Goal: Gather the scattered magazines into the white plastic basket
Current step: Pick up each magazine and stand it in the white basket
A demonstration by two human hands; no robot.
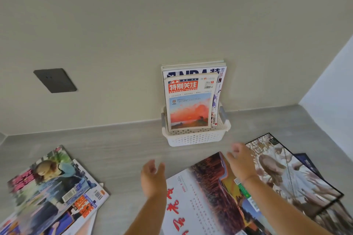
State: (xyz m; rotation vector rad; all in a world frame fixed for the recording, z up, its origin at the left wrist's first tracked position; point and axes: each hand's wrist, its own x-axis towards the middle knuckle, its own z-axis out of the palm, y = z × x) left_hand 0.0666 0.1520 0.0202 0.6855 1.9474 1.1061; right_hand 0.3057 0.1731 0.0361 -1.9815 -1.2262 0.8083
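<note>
The white plastic basket (194, 138), its walls full of small holes, stands against the wall and holds upright magazines (189, 105). Glossy scattered magazines (49, 187) lie flat on the grey surface (124, 150), partly cut off at the edges. The left hand (152, 177) and right hand (241, 160) hover wide, holding nothing.

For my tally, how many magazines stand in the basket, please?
3 visible: the red-titled magazine in front, the NBA issue behind it, a pale edge rearmost; more may hide.
</note>
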